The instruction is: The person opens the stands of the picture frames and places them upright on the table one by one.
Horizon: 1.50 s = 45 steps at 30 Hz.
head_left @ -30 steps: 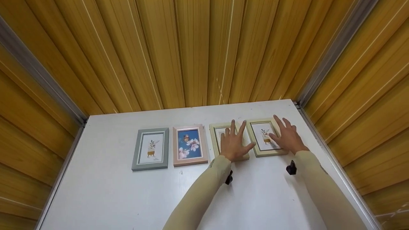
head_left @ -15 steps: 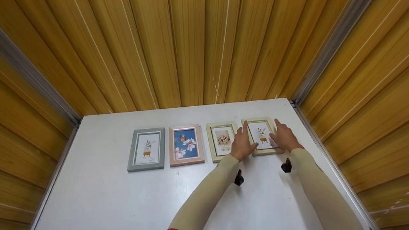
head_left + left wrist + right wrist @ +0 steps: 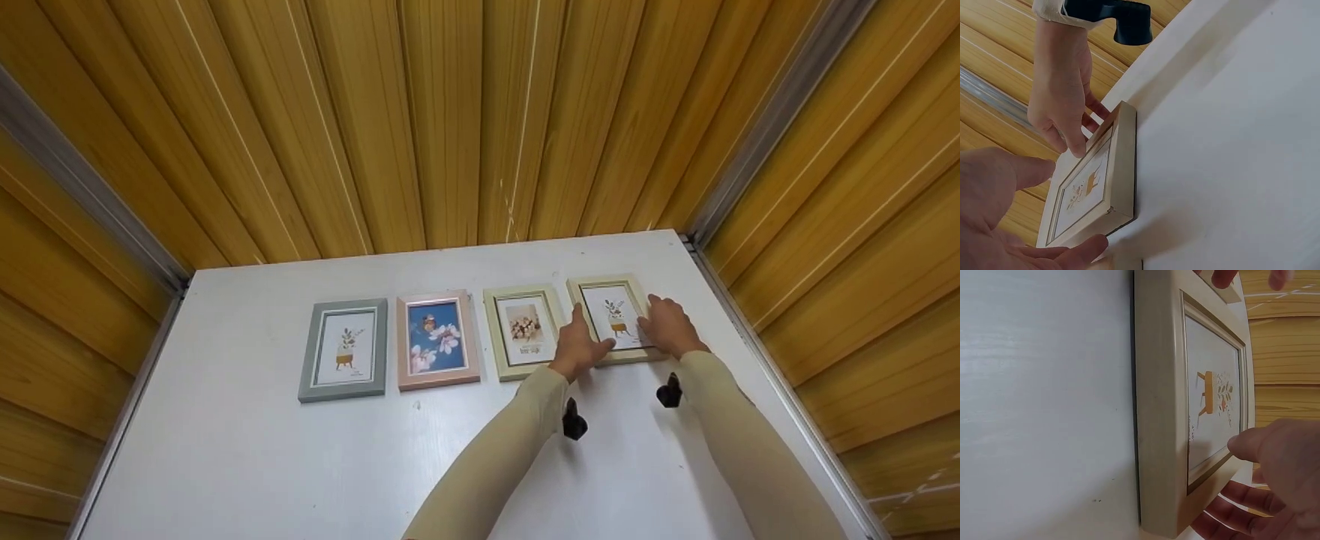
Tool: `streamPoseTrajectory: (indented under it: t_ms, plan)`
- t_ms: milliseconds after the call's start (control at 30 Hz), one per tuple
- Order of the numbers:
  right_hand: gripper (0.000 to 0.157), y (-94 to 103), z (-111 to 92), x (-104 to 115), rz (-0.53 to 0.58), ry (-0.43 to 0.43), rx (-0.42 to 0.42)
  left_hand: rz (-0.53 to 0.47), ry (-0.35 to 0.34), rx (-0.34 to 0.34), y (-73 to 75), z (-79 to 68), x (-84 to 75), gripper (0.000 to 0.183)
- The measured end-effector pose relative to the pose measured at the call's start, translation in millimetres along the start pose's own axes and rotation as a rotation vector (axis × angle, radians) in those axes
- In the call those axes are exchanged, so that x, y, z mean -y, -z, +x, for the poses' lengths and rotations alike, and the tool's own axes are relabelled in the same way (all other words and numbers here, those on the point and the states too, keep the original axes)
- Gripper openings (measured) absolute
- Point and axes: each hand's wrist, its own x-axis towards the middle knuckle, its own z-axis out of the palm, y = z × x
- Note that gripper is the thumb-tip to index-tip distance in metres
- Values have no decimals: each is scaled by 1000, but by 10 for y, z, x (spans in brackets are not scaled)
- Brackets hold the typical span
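Note:
A pale-green picture frame (image 3: 611, 319) with a potted-plant print lies against the white board, rightmost in its row. My right hand (image 3: 670, 328) holds its right edge. In the right wrist view the thumb (image 3: 1247, 444) lies on the front and the fingers (image 3: 1235, 512) go along the side. My left hand (image 3: 577, 349) is at the frame's left edge. In the left wrist view its fingers (image 3: 1084, 253) lie extended by that side, and the thumb (image 3: 1033, 171) stands off the front. A second pale-green frame (image 3: 523, 330), with a flower print, is just left of my left hand.
A pink frame (image 3: 439, 341) and a grey-green frame (image 3: 345, 350) hang farther left on the white board (image 3: 247, 450). Wood-look slatted panels (image 3: 442, 120) rise beyond its top edge and at both sides. Metal rails (image 3: 780, 112) run along the corners. Black wrist-camera mounts (image 3: 574, 421) hang under the sleeves.
My left hand has moved right, off the flower-print frame and over to the rightmost frame's left edge. My right hand's fingers have closed in on its right edge.

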Motion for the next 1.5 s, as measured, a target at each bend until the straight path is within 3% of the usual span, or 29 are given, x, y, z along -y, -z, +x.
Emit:
streamPoseTrajectory:
  t_ms: [200,367,433,800,1133,1333,1500]
  plan:
    - [51,-20,-7,-30,11,7,-21,-22,18,22,-31,-24,11,85]
    - [18,-38,-13,-52,-42,60,-62,1,-8,22,-68,-28,30,82]
    - [12,-46,-9,-58,-62,72,-67,16,-18,20,-77,-25,36,81]
    - [27,-71,-16,-65,-21,31,-35,13,-17,11,-96,-23,38,79]
    - [48,-35,-42,-119,33,6,-20,-20,35,-15,-122,-91,-40,73]
    - [39,-17,-83,-163,23,28,-30,0,48,-46,-149,-114,-54,67]
    - [40,-7,-110,-169,-1,19,-12,47,41,-68,-158,-120,-49,34]
